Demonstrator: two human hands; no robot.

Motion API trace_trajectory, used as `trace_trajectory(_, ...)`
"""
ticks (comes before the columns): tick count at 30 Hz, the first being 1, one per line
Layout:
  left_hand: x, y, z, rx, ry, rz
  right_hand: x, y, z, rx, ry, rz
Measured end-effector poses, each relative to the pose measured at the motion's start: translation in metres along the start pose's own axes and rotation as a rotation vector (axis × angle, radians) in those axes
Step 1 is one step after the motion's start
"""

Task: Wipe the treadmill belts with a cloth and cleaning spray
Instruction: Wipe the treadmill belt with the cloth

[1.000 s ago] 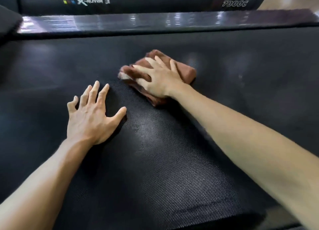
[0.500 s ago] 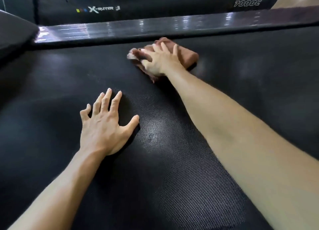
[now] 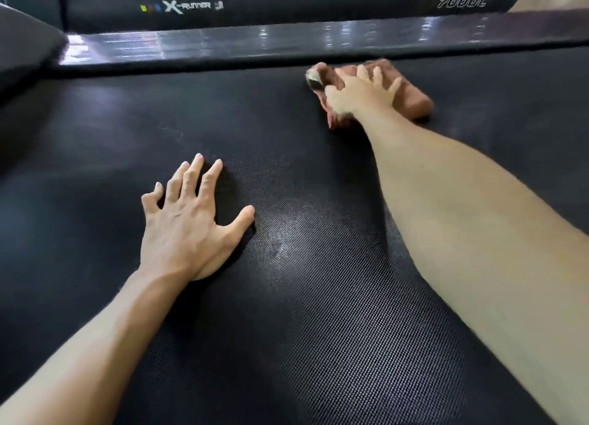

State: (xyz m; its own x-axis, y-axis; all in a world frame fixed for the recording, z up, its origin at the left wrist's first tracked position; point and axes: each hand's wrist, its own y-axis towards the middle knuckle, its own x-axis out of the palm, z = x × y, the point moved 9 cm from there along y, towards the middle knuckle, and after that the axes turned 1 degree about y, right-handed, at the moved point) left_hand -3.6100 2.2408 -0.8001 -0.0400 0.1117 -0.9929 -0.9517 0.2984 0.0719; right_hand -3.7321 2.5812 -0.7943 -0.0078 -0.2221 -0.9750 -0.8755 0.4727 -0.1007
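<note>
A black textured treadmill belt (image 3: 302,297) fills most of the view. A folded reddish-brown cloth (image 3: 411,96) lies on the belt at its far side, close to the glossy side rail. My right hand (image 3: 360,93) presses flat on the cloth with spread fingers, covering its middle. My left hand (image 3: 188,230) rests palm down on the bare belt nearer to me, fingers spread, holding nothing. No spray bottle shows in this view.
A shiny dark side rail (image 3: 287,42) runs across the far edge of the belt. Behind it stands a black panel (image 3: 318,3) marked X-Runner and 7000C. A dark padded part (image 3: 22,38) sits at the upper left.
My right hand has pushed the cloth farther away and to the right, up near the rail. My left hand has stayed planted on the belt.
</note>
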Motion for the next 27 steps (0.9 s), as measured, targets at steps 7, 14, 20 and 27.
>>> trace_trajectory(7, -0.003, -0.002, 0.001, -0.006, -0.012, -0.006, 0.017, -0.141, -0.037, -0.494, -0.018, -0.054)
trace_trajectory(14, -0.001, -0.002, 0.0, -0.007, -0.011, -0.016, 0.005, -0.131, 0.05, 0.067, 0.068, 0.09)
trace_trajectory(20, -0.002, -0.002, 0.0, -0.007, -0.035, 0.001, 0.008, -0.075, -0.001, 0.038, 0.012, 0.063)
trace_trajectory(27, -0.005, -0.019, 0.0, 0.011, -0.077, -0.103, 0.032, -0.195, -0.066, -0.376, -0.011, -0.012)
